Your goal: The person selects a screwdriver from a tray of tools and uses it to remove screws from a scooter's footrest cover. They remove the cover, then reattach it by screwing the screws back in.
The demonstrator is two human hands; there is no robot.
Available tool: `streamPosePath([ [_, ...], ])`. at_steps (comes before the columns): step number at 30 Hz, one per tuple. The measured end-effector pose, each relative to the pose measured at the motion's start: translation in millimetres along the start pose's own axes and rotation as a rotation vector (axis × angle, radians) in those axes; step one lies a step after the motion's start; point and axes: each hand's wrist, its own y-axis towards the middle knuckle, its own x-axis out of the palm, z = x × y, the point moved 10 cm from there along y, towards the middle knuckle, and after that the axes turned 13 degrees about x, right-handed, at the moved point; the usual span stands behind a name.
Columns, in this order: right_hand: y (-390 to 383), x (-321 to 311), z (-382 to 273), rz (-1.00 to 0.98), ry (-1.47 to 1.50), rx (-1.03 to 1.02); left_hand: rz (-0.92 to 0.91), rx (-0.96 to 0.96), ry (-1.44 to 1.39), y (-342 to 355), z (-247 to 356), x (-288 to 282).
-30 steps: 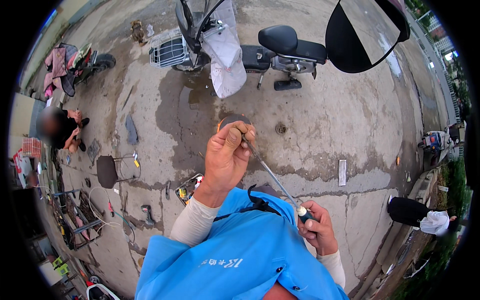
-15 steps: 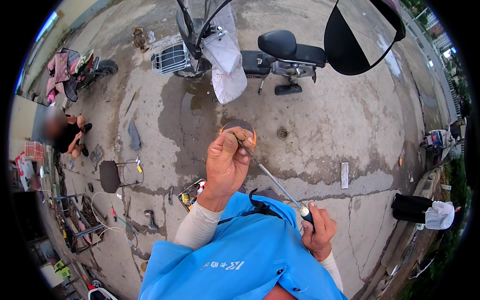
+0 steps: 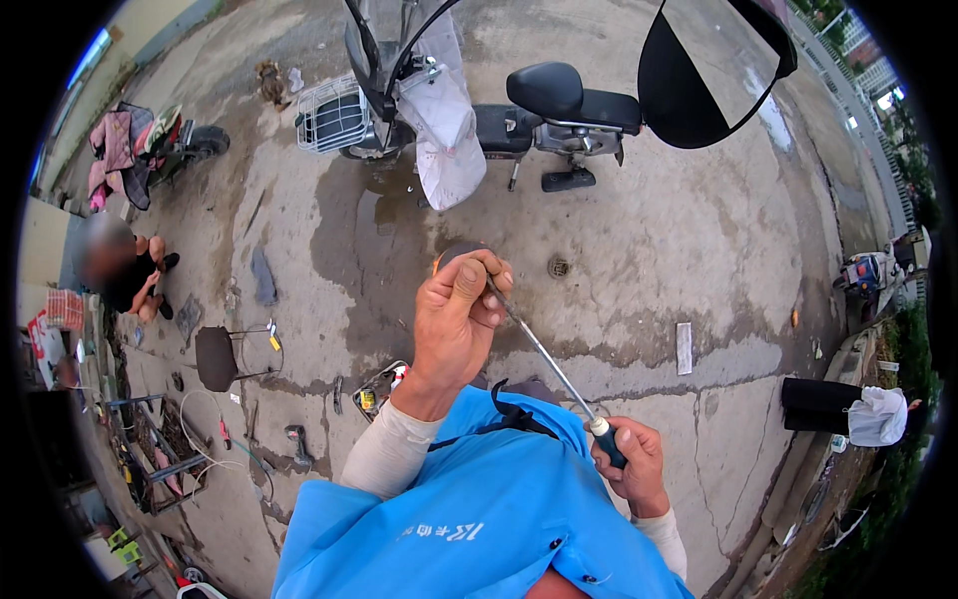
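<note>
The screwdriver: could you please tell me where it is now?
In the head view, the screwdriver slants just right of centre, its handle in the right hand's grip, its far end at the left hand's grip.

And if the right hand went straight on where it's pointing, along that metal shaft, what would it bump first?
Probably the left hand: the metal shaft runs from the handle in the right hand up and leftward to it, though depth is hard to judge.

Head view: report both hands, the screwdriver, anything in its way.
Left hand pinching the far end of the screwdriver, tip hidden. Right hand gripping its dark handle. Nothing visible crossing the shaft between hands.
</note>
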Motion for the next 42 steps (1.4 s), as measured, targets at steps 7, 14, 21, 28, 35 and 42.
streamPosePath([
  [7, 11.8, 15.6, 24.8, -0.153, 0.241, 0.198, -0.060, 0.035, -0.039, -0.5, 6.6, -2.0],
  [14, 12.2, 21.4, 25.7, -0.211, 0.319, 0.181, -0.091, -0.004, -0.044, -1.9, 7.6, 0.8],
  [21, 16.0, 11.8, 31.2, -0.086, 0.207, 0.069, -0.053, 0.007, 0.042, -2.3, 6.4, -10.5],
  [28, 14.7, 2.1, 34.5, 0.069, 0.002, -0.039, -0.025, -0.046, 0.092, -2.1, -6.9, -16.0],
  [35, 13.4, -3.1, 25.4, 0.194, -0.175, -0.134, -0.061, -0.062, 0.112, 8.0, -23.5, -12.4],
  [42, 23.0, -27.1, 32.6, 0.281, -0.239, -0.079, -0.073, -0.212, 0.226, 12.5, -74.9, -44.1],
])
